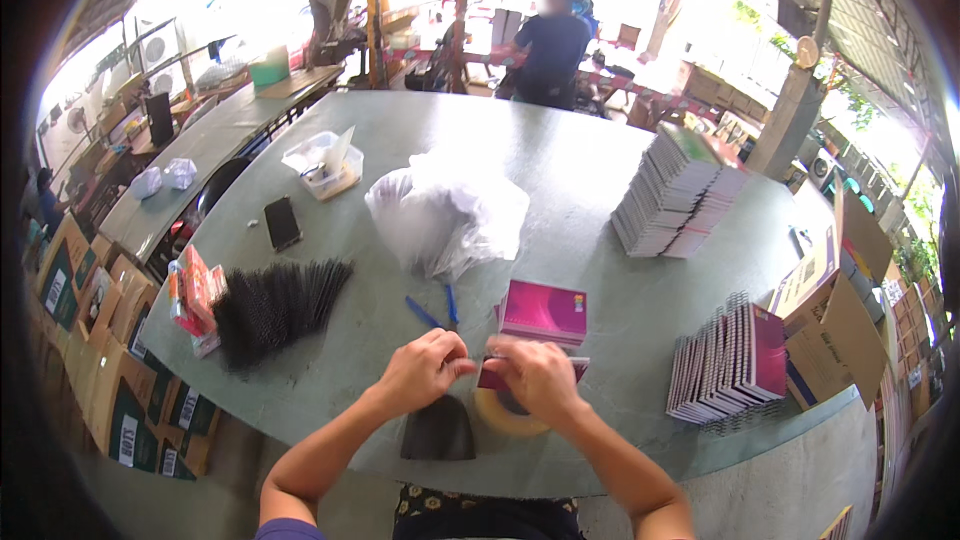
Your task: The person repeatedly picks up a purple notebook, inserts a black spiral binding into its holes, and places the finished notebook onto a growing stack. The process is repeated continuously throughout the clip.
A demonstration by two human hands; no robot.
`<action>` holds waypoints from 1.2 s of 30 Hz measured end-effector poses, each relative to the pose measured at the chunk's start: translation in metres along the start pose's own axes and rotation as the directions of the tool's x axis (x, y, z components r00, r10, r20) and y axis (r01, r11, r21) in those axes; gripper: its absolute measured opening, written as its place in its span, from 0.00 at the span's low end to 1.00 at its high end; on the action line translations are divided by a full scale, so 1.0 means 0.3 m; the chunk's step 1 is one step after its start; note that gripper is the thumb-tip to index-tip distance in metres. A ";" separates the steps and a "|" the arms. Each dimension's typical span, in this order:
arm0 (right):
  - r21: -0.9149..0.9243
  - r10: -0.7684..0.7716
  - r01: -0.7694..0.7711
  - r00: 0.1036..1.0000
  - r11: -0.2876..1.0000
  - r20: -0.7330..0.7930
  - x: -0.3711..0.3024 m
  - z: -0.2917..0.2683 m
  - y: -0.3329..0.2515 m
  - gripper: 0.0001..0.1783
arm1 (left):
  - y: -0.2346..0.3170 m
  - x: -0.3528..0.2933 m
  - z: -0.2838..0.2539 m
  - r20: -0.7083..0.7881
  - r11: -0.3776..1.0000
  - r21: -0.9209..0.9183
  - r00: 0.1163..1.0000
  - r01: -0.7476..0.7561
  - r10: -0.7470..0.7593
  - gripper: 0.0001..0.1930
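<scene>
My left hand (424, 368) and right hand (538, 374) curl at a purple notebook (545, 310), grip unclear; grey-green table (572, 190) beneath, person (552, 55) at twelve o'clock.

See a dark phone (283, 223) lying flat on the left of the grey-green tabletop (575, 185), near a clear plastic container (347, 185) with small items inside. Find a crumpled translucent plastic bag (450, 210) mid-table and a red-orange packet (196, 290) at the left edge. At the right edge, spot an open cardboard box (825, 330), flaps out. Off to the left, see more cardboard boxes (125, 390) and a side table (225, 148) bearing two white bundles (180, 173). Beyond the far edge, notice a person in a dark top (550, 55) and, farther right, a thick post (785, 130).
</scene>
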State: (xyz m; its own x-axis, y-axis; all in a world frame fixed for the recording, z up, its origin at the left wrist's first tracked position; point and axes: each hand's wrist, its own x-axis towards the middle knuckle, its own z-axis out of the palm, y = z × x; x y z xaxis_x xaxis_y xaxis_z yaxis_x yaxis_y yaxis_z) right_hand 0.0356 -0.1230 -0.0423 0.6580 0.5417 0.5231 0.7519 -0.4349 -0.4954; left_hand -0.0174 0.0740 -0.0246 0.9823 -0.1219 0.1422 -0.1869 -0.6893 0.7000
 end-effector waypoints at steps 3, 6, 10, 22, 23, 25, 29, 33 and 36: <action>-0.064 -0.039 0.037 0.999 0.997 -0.029 -0.014 -0.027 0.015 0.08 | 0.030 0.032 0.020 -0.009 0.996 0.029 0.997 -0.083 0.083 0.13; -0.045 -0.089 0.088 0.996 0.995 -0.016 0.000 0.011 0.034 0.10 | -0.016 0.016 -0.034 0.101 0.996 0.064 0.993 -0.069 0.063 0.11; -0.022 0.003 0.000 0.990 1.000 0.139 -0.001 0.006 0.028 0.13 | 0.009 0.029 -0.002 -0.023 0.996 -0.019 0.996 -0.084 0.084 0.12; 0.024 0.135 -0.137 0.988 0.990 0.076 -0.021 -0.066 -0.017 0.09 | 0.040 -0.132 0.030 0.046 0.919 0.391 0.996 0.054 -0.078 0.15; -0.065 0.232 -0.223 0.949 0.973 0.213 -0.016 -0.117 -0.006 0.10 | 0.006 -0.176 0.030 0.075 0.893 0.443 0.989 0.081 -0.127 0.23; 0.003 0.306 -0.324 0.896 0.946 0.322 -0.040 -0.185 0.102 0.13 | -0.073 -0.239 0.063 0.125 0.837 0.534 0.968 0.119 -0.218 0.41; 0.772 0.206 -0.340 0.940 0.536 0.271 -0.156 -0.118 0.263 0.16 | -0.283 -0.247 0.219 -0.027 0.986 0.142 0.995 -0.090 0.095 0.34; 0.830 0.331 -0.293 0.933 0.474 0.141 -0.166 -0.021 0.277 0.16 | -0.101 -0.197 0.120 -0.047 0.972 0.181 0.986 -0.152 0.163 0.25; 0.886 0.383 -0.319 0.906 0.337 0.181 -0.170 -0.058 0.270 0.16 | 0.186 -0.109 -0.084 -0.380 0.927 0.168 0.846 -0.334 0.374 0.21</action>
State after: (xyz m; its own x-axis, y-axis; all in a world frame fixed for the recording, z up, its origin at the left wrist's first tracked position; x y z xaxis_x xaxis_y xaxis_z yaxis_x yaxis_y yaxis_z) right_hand 0.0637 -0.1982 -0.0971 0.8765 0.4544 0.1591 0.0073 0.3179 -0.9481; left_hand -0.0603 0.0574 0.0275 0.7567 -0.0896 0.6476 -0.4994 -0.7185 0.4841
